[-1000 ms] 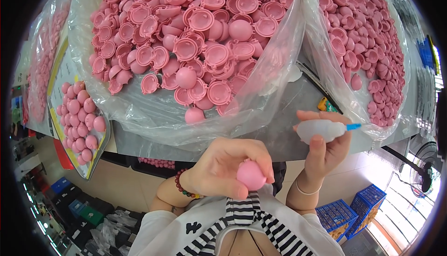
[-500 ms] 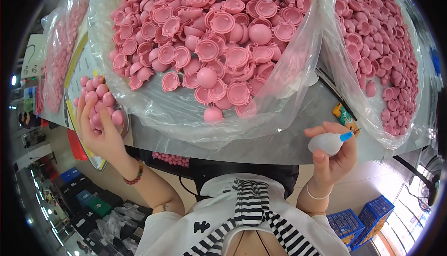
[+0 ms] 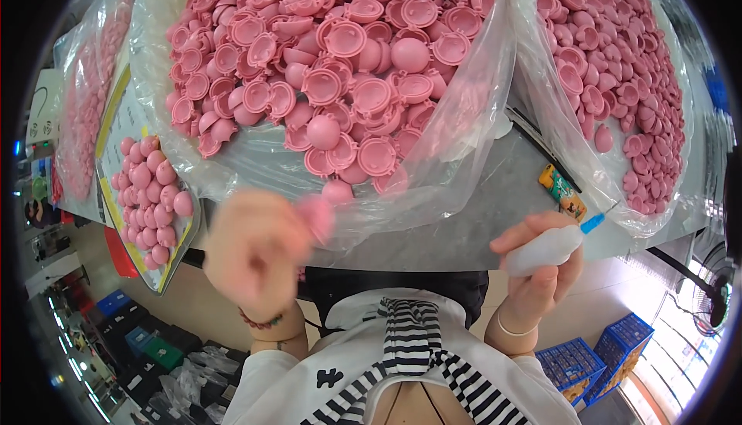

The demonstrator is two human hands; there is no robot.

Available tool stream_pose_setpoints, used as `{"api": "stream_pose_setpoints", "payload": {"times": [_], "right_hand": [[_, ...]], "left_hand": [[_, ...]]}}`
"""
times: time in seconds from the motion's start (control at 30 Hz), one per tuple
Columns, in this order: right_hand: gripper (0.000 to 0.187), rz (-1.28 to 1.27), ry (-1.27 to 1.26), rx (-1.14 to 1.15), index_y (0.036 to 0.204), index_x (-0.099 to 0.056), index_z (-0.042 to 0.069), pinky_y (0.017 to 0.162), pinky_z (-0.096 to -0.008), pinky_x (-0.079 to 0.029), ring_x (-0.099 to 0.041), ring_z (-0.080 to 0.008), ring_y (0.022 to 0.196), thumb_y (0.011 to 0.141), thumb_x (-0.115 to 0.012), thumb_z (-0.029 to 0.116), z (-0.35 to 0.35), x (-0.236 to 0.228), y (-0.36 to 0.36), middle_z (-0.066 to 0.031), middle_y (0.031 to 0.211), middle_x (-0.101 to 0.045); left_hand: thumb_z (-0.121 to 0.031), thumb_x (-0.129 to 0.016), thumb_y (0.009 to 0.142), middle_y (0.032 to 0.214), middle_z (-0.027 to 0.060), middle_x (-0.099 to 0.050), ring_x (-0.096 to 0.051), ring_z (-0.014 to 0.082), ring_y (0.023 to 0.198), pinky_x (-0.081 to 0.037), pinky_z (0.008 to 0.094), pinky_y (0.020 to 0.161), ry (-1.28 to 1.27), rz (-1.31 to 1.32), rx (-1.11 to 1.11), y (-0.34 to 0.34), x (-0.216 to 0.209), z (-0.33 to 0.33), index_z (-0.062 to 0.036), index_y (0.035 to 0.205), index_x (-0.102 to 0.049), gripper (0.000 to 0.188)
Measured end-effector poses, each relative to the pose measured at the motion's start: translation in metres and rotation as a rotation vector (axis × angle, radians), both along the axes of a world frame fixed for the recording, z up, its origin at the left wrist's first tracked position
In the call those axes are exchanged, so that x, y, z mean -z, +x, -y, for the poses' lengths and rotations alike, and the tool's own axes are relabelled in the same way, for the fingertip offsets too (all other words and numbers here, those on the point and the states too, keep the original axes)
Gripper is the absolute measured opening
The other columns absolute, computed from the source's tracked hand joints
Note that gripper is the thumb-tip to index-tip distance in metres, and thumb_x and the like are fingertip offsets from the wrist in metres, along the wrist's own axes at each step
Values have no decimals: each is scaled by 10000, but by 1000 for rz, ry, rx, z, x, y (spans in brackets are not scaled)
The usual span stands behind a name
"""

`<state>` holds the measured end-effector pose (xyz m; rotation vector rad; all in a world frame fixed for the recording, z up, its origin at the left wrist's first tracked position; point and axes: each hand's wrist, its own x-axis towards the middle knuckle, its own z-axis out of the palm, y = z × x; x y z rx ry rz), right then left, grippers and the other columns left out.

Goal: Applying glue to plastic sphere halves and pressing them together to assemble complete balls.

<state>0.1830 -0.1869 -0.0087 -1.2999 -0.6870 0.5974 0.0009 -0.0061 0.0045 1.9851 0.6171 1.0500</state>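
Observation:
My left hand (image 3: 251, 247) is blurred by motion in front of the table's edge. A smeared pink plastic piece (image 3: 315, 218) shows at its fingertips, its exact shape unclear. My right hand (image 3: 545, 270) is wrapped round a small white squeeze bottle (image 3: 546, 252) with a blue needle tip (image 3: 593, 223), which points up and to the right. Between and beyond the hands, pink plastic half-shells (image 3: 340, 85) spill in a large heap from a clear plastic bag (image 3: 456, 163). Several closed pink balls (image 3: 147, 193) lie grouped on a yellow-edged sheet to the left.
A second heap of pink half-shells (image 3: 618, 77) sits in a bag at the right. Beside it lie a small orange and green container (image 3: 562, 191) and a dark, narrow strip (image 3: 541, 143). Blue crates (image 3: 572, 367) stand on the floor at lower right.
My left hand has moved right from the group of pink balls toward the heap's front edge, and a pink piece now shows at its fingertips. The squeeze bottle has tilted slightly in my right hand.

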Motion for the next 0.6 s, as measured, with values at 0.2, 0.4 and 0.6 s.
{"api": "stream_pose_setpoints", "payload": {"times": [0.2,0.4,0.6], "right_hand": [[474,-347,190,-252,1013,-408,-32,564,-283,-506,-604,-203,625,844,-545,389,-18,0,-22,-201,825,-608],[514,-200,285,-240,1048,-393,-42,561,-287,-508,-606,-208,620,842,-543,404,-13,10,-23,-176,771,-610],[587,-239,150,112,1108,-363,-11,466,-257,-441,-569,-186,551,817,-584,448,-13,-6,-31,-160,697,-598]], "left_hand": [[-27,-740,638,859,95,-598,-599,174,684,-483,257,580,-209,21,615,35,4,34,-30,853,-653,232],[-97,-728,706,1019,184,-584,-616,227,792,-505,282,695,-406,206,532,46,17,54,12,994,-607,331],[-224,-658,805,1144,281,-509,-570,265,987,-478,337,822,-956,289,580,38,21,61,64,1140,-465,483]]}}
